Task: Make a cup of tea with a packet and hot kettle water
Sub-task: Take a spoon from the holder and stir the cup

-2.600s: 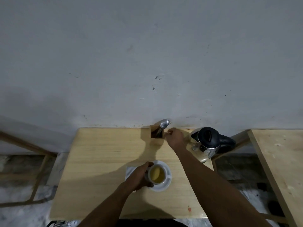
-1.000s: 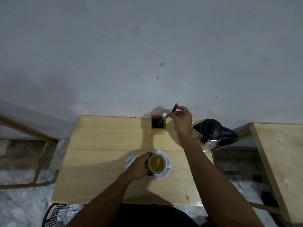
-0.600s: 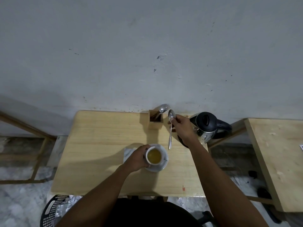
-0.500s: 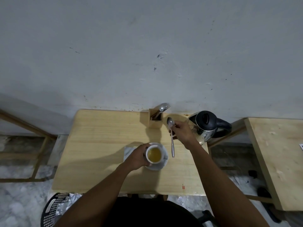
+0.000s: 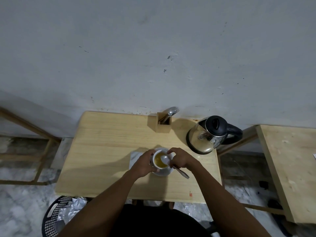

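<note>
Stirring stage, item by item. Small white ceramic cup (image 5: pixel 160 161), holding amber tea, stands on a white round saucer (image 5: pixel 163 172) near the middle of the pale wooden table (image 5: pixel 106 147); a white folded napkin (image 5: pixel 134 156) lies partly under the saucer's left side. Left hand (image 5: pixel 143 165): fingers curled and pressed to the cup's left wall, steadying it. Right hand (image 5: pixel 181 159): pinching a slim steel teaspoon (image 5: pixel 172 165), bowl dipped at the tea's surface, handle trailing back toward the person past the saucer rim. Steel electric kettle with black lid and handle (image 5: pixel 211 134): parked at the table's far right, well apart from the cup. Square wooden cutlery holder (image 5: pixel 163 123): at the back edge, more cutlery standing in it. Tea packet: cannot be made out.

Risks, as judged: a brisk stir could slop hot tea over the rim onto the left fingers or napkin; a hard knock of spoon against wall could skid the cup on its saucer.
</note>
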